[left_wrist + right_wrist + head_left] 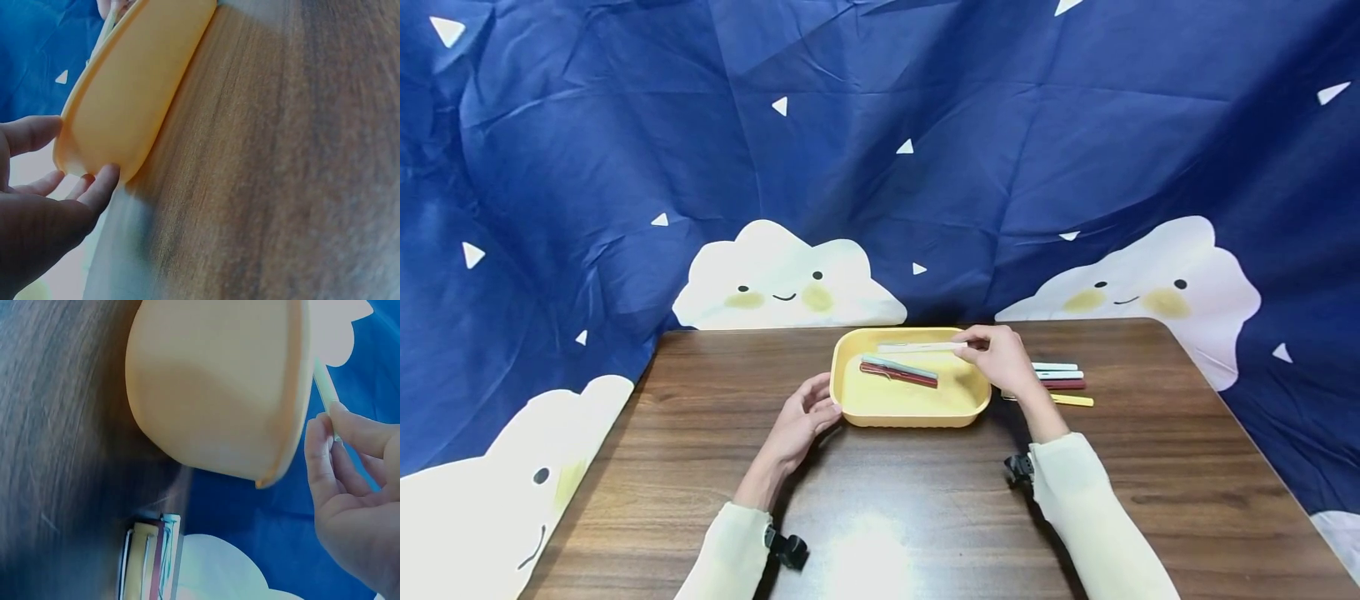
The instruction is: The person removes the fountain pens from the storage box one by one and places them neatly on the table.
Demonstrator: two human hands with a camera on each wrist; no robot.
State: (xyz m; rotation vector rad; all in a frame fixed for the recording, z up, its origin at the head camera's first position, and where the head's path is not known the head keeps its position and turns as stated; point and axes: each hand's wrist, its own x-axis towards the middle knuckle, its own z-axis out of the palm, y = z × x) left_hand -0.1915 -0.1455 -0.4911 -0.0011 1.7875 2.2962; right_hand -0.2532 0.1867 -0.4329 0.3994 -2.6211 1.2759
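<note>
A yellow tray (910, 403) stands on the table, with a light-blue pen (898, 366) and a dark red pen (899, 375) lying inside. Along its left end, my left hand (802, 423) touches the outer wall; the left wrist view shows the fingertips (107, 176) against the plastic. Between thumb and fingers, my right hand (996, 354) pinches one end of a white pen (921, 347). That pen lies roughly level above the far part of the tray, and the right wrist view shows its held end (327, 394) above the rim.
Right of the tray, several pens lie side by side, among them white pens (1062, 375), a dark red pen (1066, 384) and a yellow pen (1072, 401). Behind the wooden table (917, 500) hangs a blue cloth (850, 167) with clouds.
</note>
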